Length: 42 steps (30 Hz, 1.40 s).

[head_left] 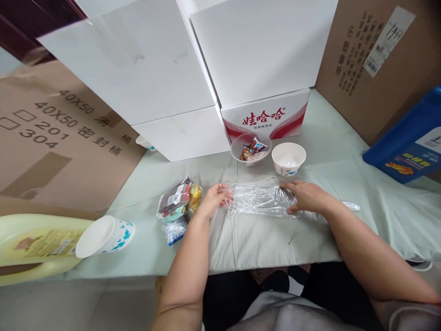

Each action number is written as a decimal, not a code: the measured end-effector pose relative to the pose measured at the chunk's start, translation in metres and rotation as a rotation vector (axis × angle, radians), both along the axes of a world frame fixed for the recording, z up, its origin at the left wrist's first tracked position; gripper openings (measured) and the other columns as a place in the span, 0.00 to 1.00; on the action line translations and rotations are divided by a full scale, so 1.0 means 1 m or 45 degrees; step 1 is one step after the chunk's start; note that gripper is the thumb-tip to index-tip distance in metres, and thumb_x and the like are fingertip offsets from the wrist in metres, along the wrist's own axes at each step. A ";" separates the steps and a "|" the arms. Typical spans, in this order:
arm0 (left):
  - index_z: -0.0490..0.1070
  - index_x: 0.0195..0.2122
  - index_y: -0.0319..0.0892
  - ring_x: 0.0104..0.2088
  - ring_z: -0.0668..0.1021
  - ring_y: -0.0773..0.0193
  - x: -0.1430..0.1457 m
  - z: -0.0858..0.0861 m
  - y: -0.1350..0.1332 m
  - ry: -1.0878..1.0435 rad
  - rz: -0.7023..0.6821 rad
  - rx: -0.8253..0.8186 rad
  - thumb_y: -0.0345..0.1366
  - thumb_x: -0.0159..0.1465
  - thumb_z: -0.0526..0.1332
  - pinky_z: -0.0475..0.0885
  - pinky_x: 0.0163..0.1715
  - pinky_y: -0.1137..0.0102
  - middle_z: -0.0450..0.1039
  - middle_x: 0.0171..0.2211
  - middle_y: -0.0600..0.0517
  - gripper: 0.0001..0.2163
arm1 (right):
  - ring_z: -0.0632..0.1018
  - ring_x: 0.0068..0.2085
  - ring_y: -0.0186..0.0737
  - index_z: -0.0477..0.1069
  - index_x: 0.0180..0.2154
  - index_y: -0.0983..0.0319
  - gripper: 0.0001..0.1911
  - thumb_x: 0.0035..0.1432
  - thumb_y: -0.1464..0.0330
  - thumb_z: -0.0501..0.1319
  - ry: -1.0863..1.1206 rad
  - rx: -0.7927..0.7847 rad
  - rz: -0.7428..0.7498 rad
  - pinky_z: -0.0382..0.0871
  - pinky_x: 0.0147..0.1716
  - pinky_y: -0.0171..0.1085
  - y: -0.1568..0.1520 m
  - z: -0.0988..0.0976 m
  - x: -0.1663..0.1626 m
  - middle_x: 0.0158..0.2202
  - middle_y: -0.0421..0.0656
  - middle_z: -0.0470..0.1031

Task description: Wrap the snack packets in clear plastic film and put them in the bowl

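A crinkled sheet of clear plastic film (257, 200) stretches sideways low over the cloth, between my two hands. My left hand (216, 201) pinches its left end, fingers curled in. At the other end, my right hand (305, 195) grips the film with thumb and forefinger set wide on it. Just left of my left hand lies a pile of packaged snacks (177, 202) in coloured and clear wrappers. Beyond the film stand a clear plastic bowl (237, 154) with small wrapped packets in it and a white paper bowl (288, 168) with some clear plastic inside.
White boxes (186, 138) and a red-and-white carton (265, 117) stand behind. Brown cartons (69, 151) flank both sides. A paper cup (117, 234) lies tipped by a yellow jug (51, 239) at left. A blue bottle (406, 151) and a small white object (351, 206) are at right.
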<state>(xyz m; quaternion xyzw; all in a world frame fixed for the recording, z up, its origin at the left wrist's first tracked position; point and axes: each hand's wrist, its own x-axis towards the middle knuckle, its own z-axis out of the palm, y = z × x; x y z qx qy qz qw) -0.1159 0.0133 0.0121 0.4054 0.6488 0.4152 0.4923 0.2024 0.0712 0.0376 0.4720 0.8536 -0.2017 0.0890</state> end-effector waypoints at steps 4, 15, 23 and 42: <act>0.64 0.38 0.40 0.22 0.77 0.66 -0.002 0.002 -0.005 0.008 -0.320 -0.136 0.40 0.44 0.75 0.59 0.17 0.78 0.74 0.24 0.55 0.25 | 0.74 0.52 0.55 0.59 0.63 0.57 0.45 0.45 0.58 0.70 -0.005 -0.006 -0.010 0.67 0.45 0.42 0.001 0.001 0.001 0.56 0.51 0.68; 0.64 0.45 0.41 0.34 0.78 0.63 -0.015 0.009 -0.013 0.103 -0.801 -0.112 0.37 0.45 0.75 0.69 0.38 0.67 0.77 0.32 0.52 0.28 | 0.74 0.52 0.54 0.58 0.64 0.51 0.46 0.42 0.60 0.70 -0.023 -0.010 0.004 0.68 0.43 0.41 0.005 0.003 0.012 0.55 0.47 0.70; 0.72 0.28 0.42 0.43 0.74 0.59 -0.005 0.017 -0.016 0.686 -1.148 0.162 0.40 0.52 0.71 0.65 0.50 0.64 0.75 0.34 0.51 0.10 | 0.74 0.51 0.54 0.58 0.64 0.52 0.47 0.42 0.60 0.71 -0.017 -0.043 -0.044 0.67 0.42 0.41 0.007 0.001 0.013 0.55 0.48 0.70; 0.80 0.27 0.50 0.40 0.75 0.55 -0.012 0.025 -0.022 0.858 -0.999 0.096 0.33 0.45 0.72 0.63 0.51 0.62 0.77 0.27 0.54 0.08 | 0.75 0.49 0.53 0.57 0.65 0.52 0.48 0.42 0.59 0.71 -0.043 -0.043 -0.028 0.67 0.41 0.40 0.007 0.002 0.013 0.55 0.49 0.69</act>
